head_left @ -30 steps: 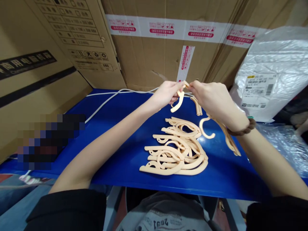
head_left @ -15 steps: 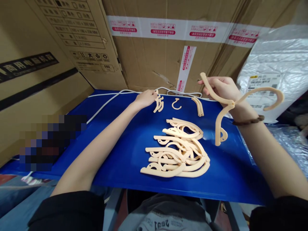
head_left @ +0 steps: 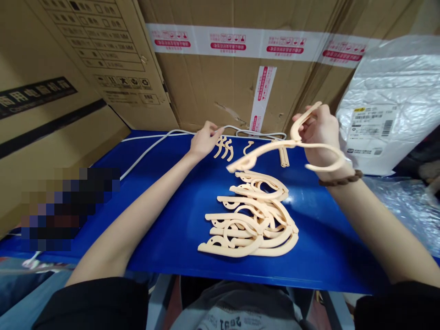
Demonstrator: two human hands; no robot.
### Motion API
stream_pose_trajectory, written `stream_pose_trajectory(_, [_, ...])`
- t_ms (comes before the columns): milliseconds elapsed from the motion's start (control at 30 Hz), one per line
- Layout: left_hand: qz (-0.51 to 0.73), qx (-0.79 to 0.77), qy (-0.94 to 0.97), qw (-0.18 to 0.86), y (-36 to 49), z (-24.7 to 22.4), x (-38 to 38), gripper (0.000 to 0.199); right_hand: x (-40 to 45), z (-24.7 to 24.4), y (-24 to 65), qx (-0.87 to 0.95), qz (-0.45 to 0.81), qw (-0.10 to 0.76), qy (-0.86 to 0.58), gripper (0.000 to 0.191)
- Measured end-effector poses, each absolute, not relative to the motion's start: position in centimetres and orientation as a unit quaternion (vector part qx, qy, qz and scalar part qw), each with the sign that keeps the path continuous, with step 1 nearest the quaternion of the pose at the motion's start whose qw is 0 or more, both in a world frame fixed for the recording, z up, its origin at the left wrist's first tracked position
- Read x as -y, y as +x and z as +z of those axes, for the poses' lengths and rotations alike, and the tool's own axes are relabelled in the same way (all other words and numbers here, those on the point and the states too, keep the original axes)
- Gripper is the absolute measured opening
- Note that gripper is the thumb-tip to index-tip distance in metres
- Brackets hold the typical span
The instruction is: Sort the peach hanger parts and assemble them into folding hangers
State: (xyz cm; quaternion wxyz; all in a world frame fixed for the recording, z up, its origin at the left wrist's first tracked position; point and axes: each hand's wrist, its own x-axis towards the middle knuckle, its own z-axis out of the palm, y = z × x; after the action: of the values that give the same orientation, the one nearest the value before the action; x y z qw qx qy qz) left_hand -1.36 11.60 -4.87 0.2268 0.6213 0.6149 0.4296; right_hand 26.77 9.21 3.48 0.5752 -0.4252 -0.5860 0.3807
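Note:
My right hand (head_left: 319, 128) is wrapped round one arm of a beige folding hanger (head_left: 271, 147), raised above the blue surface; its other arm points left and its hook curves below my wrist. At the back of the surface, my left hand (head_left: 205, 140) has its thumb and fingers apart, beside several small curved beige pieces (head_left: 227, 151). One loose hook (head_left: 246, 147) lies to their right. Farther right are short curved bars (head_left: 283, 156) side by side. A pile of folded beige hangers (head_left: 254, 224) overlaps in the middle of the surface.
Cardboard boxes (head_left: 213, 82) wall the back and left of the blue table (head_left: 165, 238). A white cable (head_left: 147, 149) runs along the rear edge. At the right lie a silvery parcel (head_left: 374, 105) and clear plastic wrap (head_left: 402, 206). A blurred dark patch covers the left.
The hanger in my right hand has turned, its lower arm now swung up and left over the table. My left hand has drawn slightly left and its fingers have parted from the small pieces.

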Motion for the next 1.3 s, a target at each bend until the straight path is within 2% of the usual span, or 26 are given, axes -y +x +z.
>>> stream_pose_trajectory(67, [0.427, -0.564, 0.635, 0.31, -0.5, -2.8, -10.8, 0.055, -8.8, 3.2, 26.1, 0.529, 0.378, 0.649, -0.395, 0.015])
stream_pose_trajectory(100, [0.411, -0.505, 0.634, 0.417, 0.0, -1.7, -10.3, 0.066, -8.5, 3.1, 25.8, 0.517, 0.374, 0.671, -0.377, 0.014])
stream_pose_trajectory(167, [0.408, -0.404, 0.599, 0.557, 1.0, 0.4, -9.1, 0.07, -8.0, 2.9, 25.4, 0.542, 0.36, 0.671, -0.356, 0.019])
stream_pose_trajectory(233, [0.452, -0.357, 0.552, 0.603, 1.9, 2.0, -7.9, 0.053, -7.8, 2.8, 25.2, 0.597, 0.346, 0.629, -0.357, 0.023])
stream_pose_trajectory(300, [0.477, -0.316, 0.522, 0.633, 2.6, 2.6, -6.8, 0.026, -7.8, 2.7, 25.3, 0.669, 0.306, 0.566, -0.372, 0.02])
stream_pose_trajectory(333, [0.475, -0.304, 0.513, 0.647, 2.9, 2.7, -6.5, 0.021, -7.8, 2.6, 25.4, 0.706, 0.272, 0.53, -0.383, 0.02])
stream_pose_trajectory(433, [0.454, -0.293, 0.486, 0.688, 3.6, 2.0, -6.1, 0.029, -7.5, 2.3, 25.4, 0.781, 0.135, 0.432, -0.431, 0.032])
stream_pose_trajectory(567, [0.42, -0.257, 0.458, 0.74, 4.4, 1.0, -6.4, 0.03, -6.9, 2.0, 25.1, 0.802, -0.042, 0.308, -0.51, 0.031])
stream_pose_trajectory(667, [0.374, -0.31, 0.524, 0.7, 4.7, 0.4, -6.5, 0.041, -7.1, 2.3, 25.2, 0.818, -0.063, 0.218, -0.528, 0.034])
stream_pose_trajectory(833, [0.359, -0.465, 0.686, 0.431, 4.6, -1.5, -6.9, 0.041, -9.0, 3.1, 27.4, 0.796, 0.112, 0.136, -0.579, 0.031])
stream_pose_trajectory(933, [0.364, -0.516, 0.674, 0.383, 4.5, -2.3, -7.3, 0.035, -10.3, 2.5, 29.1, 0.727, 0.017, 0.121, -0.676, 0.034])
stream_pose_trajectory(1033, [0.386, -0.538, 0.639, 0.392, 4.5, -2.4, -7.6, 0.028, -11.2, 0.7, 30.1, 0.688, -0.082, 0.079, -0.717, 0.04])
stream_pose_trajectory(1300, [0.411, -0.503, 0.57, 0.503, 4.7, -1.6, -7.2, 0.039, -11.7, -2.1, 30.0, 0.702, -0.079, 0.044, -0.706, 0.051])
